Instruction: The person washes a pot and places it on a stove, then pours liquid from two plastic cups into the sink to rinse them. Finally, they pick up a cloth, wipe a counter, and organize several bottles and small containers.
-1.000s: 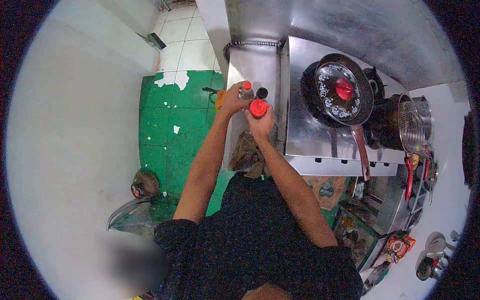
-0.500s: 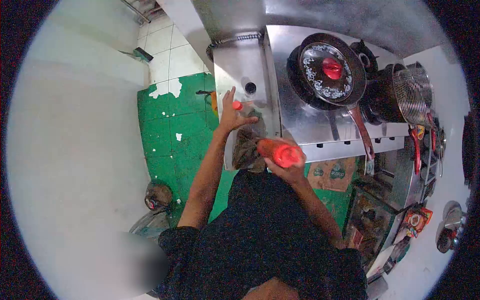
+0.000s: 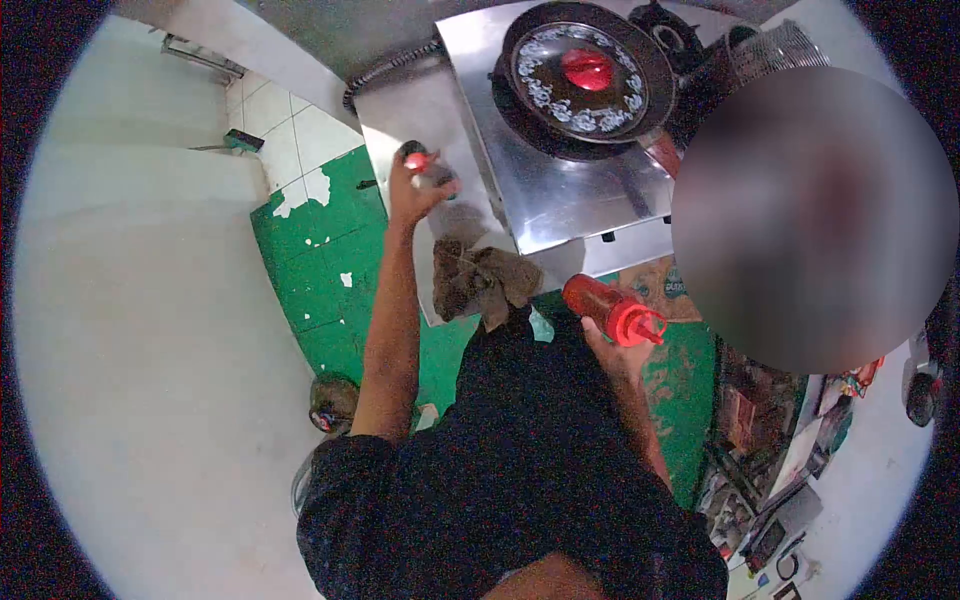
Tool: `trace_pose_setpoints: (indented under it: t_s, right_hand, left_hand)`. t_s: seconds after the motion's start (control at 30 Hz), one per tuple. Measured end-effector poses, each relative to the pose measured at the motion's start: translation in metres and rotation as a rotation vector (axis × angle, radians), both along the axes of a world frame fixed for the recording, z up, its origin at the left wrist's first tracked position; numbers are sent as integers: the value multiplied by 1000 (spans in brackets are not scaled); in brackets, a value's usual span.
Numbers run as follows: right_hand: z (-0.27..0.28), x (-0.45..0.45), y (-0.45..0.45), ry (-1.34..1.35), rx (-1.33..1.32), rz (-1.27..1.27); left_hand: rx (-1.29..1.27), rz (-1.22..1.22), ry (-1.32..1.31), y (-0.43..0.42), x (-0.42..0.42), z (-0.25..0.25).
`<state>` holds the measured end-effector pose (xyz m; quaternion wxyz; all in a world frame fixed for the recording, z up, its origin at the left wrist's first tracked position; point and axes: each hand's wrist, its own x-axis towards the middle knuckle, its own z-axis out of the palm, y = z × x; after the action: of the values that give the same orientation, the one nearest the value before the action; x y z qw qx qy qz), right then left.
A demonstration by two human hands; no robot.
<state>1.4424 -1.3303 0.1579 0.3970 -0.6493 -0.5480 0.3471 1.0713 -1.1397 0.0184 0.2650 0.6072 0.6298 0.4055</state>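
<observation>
My right hand [image 3: 612, 350] is wrapped round a red squeeze bottle [image 3: 600, 302], tilted with its pointed nozzle towards the lower right, in front of the stove. Over the steel counter [image 3: 400, 100], the fingers and thumb of my left hand [image 3: 412, 195] curl round a small bottle [image 3: 432, 178] with a red cap. Its body is partly covered by the fingers. A crumpled brown cloth [image 3: 470, 280] lies at the counter's near end, between my two arms.
On the steel stove [image 3: 570, 205] sits a frying pan [image 3: 660, 110] under a patterned lid [image 3: 580, 80] with a red knob. Behind it stands a wire basket [image 3: 780, 50]. A large blurred patch hides the right side. A white wall [image 3: 150, 330] runs along the left.
My left hand has closed from spread fingers round the red-capped bottle. The squeeze bottle has swung so its nozzle points lower right. The view has shifted, and a blurred patch now covers the right.
</observation>
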Motion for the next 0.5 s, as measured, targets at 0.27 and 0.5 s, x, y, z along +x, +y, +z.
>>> trace_pose_setpoints:
  t_s: [0.27, 0.5]
  right_hand:
    - [-18, 67, -20, 154, 102, -100]
    - [-22, 179, -87, 55, 202, -298]
  left_hand:
    - [-10, 161, -259, -129, 29, 124]
    - [2, -7, -136, -223, 171, 168]
